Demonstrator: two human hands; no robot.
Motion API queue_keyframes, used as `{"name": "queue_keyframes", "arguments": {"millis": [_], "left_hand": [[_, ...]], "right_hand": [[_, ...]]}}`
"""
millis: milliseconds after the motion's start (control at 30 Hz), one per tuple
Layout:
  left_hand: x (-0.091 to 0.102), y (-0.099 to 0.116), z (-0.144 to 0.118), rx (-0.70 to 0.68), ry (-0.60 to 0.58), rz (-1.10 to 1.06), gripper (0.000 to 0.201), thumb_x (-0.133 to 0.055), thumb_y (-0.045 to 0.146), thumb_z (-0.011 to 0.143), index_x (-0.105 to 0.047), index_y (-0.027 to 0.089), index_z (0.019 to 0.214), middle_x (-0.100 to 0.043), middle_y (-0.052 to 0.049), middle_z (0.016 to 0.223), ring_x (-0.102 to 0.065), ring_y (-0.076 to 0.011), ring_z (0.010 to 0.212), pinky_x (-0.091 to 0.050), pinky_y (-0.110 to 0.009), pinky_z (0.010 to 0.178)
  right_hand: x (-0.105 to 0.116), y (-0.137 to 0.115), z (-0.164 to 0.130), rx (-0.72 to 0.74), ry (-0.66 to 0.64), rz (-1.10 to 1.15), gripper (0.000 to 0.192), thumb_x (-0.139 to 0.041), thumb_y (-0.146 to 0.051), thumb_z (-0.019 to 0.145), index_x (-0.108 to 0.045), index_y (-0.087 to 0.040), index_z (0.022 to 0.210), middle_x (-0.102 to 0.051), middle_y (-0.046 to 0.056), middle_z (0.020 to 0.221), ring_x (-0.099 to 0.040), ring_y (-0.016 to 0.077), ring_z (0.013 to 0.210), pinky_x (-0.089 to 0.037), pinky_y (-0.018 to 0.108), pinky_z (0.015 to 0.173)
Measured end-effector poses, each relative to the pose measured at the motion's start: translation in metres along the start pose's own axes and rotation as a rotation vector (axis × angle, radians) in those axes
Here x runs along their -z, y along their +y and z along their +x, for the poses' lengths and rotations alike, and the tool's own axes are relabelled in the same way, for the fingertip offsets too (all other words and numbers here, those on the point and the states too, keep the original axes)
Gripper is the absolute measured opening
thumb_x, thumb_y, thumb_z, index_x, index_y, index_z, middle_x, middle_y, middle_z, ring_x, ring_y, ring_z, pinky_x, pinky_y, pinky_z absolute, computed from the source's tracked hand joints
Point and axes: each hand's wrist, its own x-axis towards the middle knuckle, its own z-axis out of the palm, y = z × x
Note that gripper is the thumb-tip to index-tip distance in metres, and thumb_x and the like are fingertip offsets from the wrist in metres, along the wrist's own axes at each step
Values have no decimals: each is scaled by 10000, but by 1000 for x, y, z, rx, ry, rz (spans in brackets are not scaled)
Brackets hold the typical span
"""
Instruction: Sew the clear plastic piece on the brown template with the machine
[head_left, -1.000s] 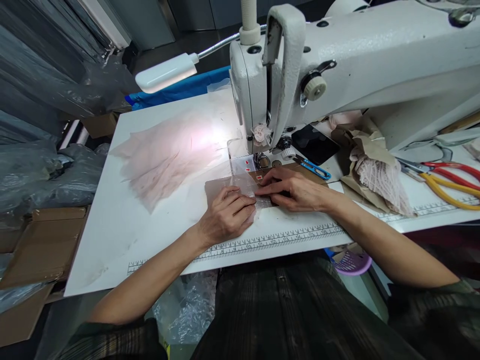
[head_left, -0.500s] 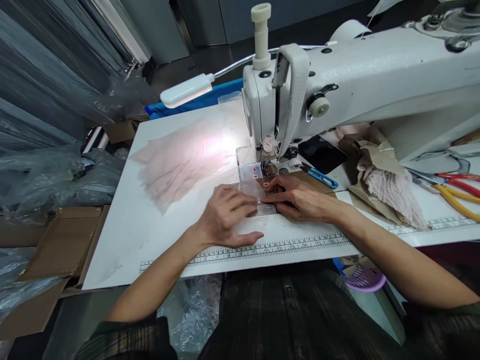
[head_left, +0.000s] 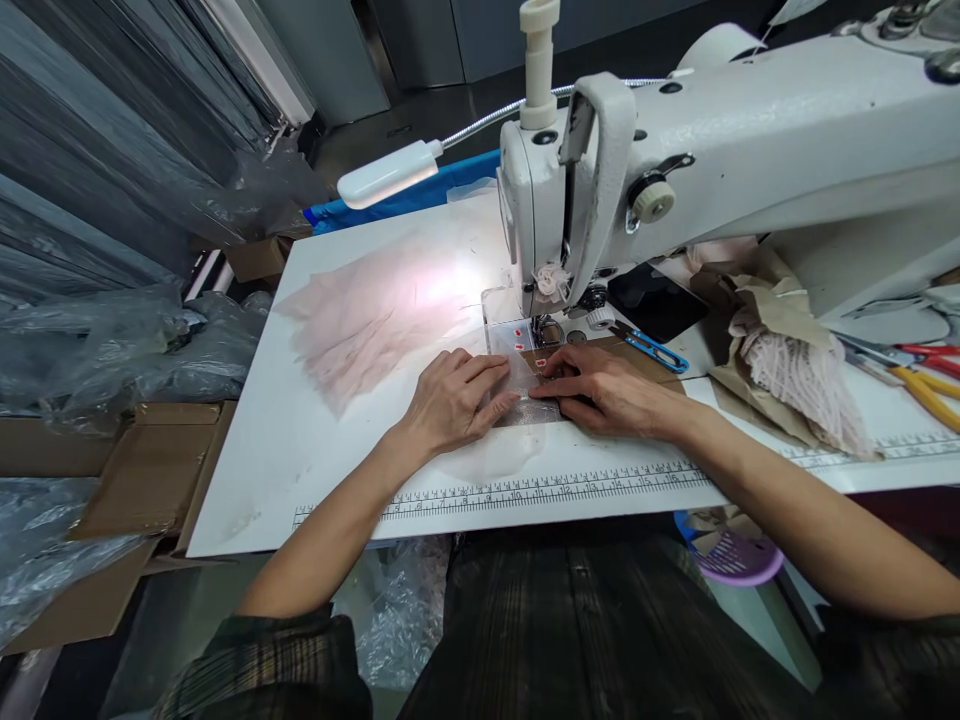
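My left hand (head_left: 454, 400) rests on the table left of the presser foot, its thumb drawn in close to the fingers at the edge of a thin sheer fabric (head_left: 519, 378). Part of this pale, see-through fabric spreads below the hand toward the printed ruler. My right hand (head_left: 607, 392) pinches the fabric's right side with thumb and forefinger, just in front of the sewing machine's needle area (head_left: 546, 330). What lies under the fingertips is partly hidden. Blue thread snips (head_left: 651, 348) lie behind my right hand.
A pile of pale pink tulle (head_left: 375, 320) lies on the left of the white table. The sewing machine (head_left: 720, 150) fills the right. Brown paper with pink trim (head_left: 795, 370), a black phone (head_left: 660, 300) and yellow-handled pliers (head_left: 930, 395) lie at right. A tape ruler (head_left: 525, 492) runs along the front edge.
My left hand's thumb has come in toward its fingers, and sheer fabric now shows below that hand. My right hand stays at nearly the same spot. The view has shifted slightly.
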Motion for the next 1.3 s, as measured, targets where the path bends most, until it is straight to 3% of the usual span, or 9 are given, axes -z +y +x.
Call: {"name": "queue_keyframes", "arguments": {"millis": [267,533,800,933,1167,1300], "left_hand": [[-8,-3,-3,-28,42,-37,331,-518,367,965,-657,76,1042,-699,-136,1008,-625,-223,864,-536,-371,743],[-10,-4,-5,-11,40,-57,291,-491,347,978,-627,99,1046,-677,-134,987,-623,-219,885,-547,-380,754],[-10,2,1,28,-67,96,461,-383,474,996,-546,119,1241,-616,-118,959,-534,-222,811,-479,-377,712],[-10,6,4,60,-149,138,493,-378,527,984,-551,143,1241,-586,-126,989,-514,-236,842,-445,-379,725],[-8,8,4,81,-193,169,497,-368,530,984,-555,144,1236,-587,-128,1011,-501,-239,833,-407,-378,725],[-4,6,7,45,-231,175,485,-400,509,981,-553,135,1250,-587,-145,1177,-521,-257,933,-409,-399,776]], "right_hand": [[2,0,0,-7,-31,9,361,-529,-106,843,-728,-239,1114,-617,107,1078,-585,274,1011,-511,447,896],[0,0,-1,-13,-27,-11,370,-517,-102,851,-717,-234,1132,-608,99,1095,-567,255,1049,-486,425,934],[1,0,0,10,-23,-5,358,-508,-115,859,-721,-220,1127,-606,111,1082,-569,261,1011,-501,436,894],[1,1,0,8,-20,2,365,-509,-122,868,-711,-235,1151,-602,109,1064,-564,262,1015,-498,442,892],[-1,2,-1,35,-7,-13,354,-498,-134,886,-706,-232,1155,-589,119,1053,-555,274,1020,-497,466,888],[-3,1,-2,31,-11,-33,340,-499,-147,899,-705,-248,1149,-576,122,1075,-550,282,1045,-491,485,904]]}}
